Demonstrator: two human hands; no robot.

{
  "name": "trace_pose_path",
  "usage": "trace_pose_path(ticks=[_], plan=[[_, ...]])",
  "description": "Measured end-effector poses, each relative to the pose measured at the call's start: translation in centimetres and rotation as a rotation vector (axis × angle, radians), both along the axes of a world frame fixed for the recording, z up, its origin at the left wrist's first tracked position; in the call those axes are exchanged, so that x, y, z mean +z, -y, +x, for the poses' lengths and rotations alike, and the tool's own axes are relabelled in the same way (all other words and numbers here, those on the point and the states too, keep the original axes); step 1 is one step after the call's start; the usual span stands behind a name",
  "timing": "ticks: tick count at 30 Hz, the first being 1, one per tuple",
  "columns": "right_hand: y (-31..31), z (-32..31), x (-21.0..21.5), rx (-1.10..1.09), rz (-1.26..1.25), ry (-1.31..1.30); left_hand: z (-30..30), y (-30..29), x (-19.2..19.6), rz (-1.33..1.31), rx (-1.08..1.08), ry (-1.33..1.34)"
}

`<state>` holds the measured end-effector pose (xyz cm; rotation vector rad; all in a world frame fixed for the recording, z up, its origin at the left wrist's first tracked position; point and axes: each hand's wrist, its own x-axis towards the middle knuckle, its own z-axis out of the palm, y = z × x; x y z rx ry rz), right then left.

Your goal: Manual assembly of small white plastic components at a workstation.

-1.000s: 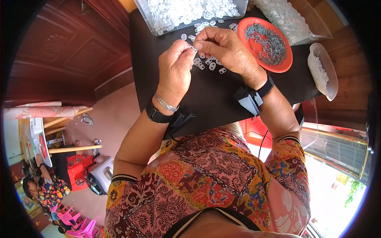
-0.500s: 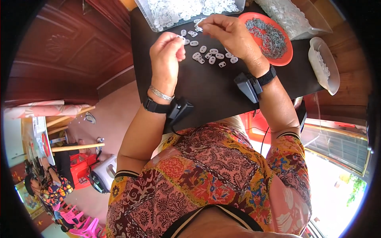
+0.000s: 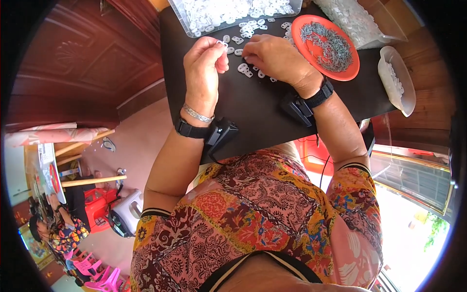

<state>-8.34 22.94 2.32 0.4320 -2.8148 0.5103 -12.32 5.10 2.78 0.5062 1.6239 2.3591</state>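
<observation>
We are pinching one small white ring (image 3: 223, 44) in our left hand (image 3: 204, 73); our right hand (image 3: 275, 57) is pressing fingertips on loose rings (image 3: 245, 70) near the desk's (image 3: 262, 104) far edge; light, stiff, probably slippery — best gripped at the rim

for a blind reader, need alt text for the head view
Left hand pinches a small white ring above a black table; right hand rests on loose white rings. An orange plate of grey metal bits sits right.

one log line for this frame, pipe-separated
left hand: pinches small white ring | right hand: fingertips on loose white rings, black table | orange plate: grey metal bits
</observation>
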Motion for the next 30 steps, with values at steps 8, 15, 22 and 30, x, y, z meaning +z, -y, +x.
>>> trace_pose_path(ticks=[8, 15, 22, 30], plan=[[-0.6, -0.4, 1.1, 0.027, -1.034, 0.34, 0.0, 0.1, -0.1, -0.055, -0.099, 0.022], [0.8, 0.0, 1.0, 0.087, -1.31, 0.348, 0.5, -0.4, -0.1, 0.114, -0.221, 0.119], [0.5, -0.1, 0.9, 0.124, -1.305, 0.355, 0.3, -0.2, -0.4, 0.182, -0.248, 0.09], [0.7, 0.1, 1.2, 0.128, -1.275, 0.379, 0.1, -0.2, -0.7, 0.221, -0.236, 0.066]])
